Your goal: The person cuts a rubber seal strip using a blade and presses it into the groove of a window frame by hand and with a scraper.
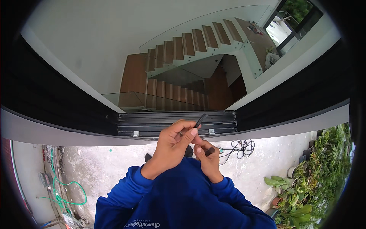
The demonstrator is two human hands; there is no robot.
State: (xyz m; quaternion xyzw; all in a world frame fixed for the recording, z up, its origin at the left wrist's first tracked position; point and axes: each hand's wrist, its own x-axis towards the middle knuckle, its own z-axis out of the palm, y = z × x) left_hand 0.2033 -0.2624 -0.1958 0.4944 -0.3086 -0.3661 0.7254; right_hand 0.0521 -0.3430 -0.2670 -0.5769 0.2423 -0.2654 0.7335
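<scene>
Here both hands meet in the middle of the view, close over a black window track (175, 124). Left hand (173, 143) is closed, thumb and fingers pinching a thin dark strip (200, 120), short, stiff-looking, tilted up to the right, its upper end poking past the fingertips over the track. Right hand (207, 156) sits just beside and below, touching the left, fingers curled around a small dark piece (209, 151); can't tell if it is the same strip or a separate bit. Blue sleeves (179, 198) come in from the bottom edge.

Track is black metal with several parallel grooves and two small pale clips on its near edge. Beyond it, a wooden staircase (190, 44) with glass side panels and white walls. Below the sill, a concrete yard with a black cable (238, 147), a green hose (63, 191) at left, potted plants (301, 191) at right.

Strip's lower part is hidden inside the left fist. Frame edges dark and bent.
</scene>
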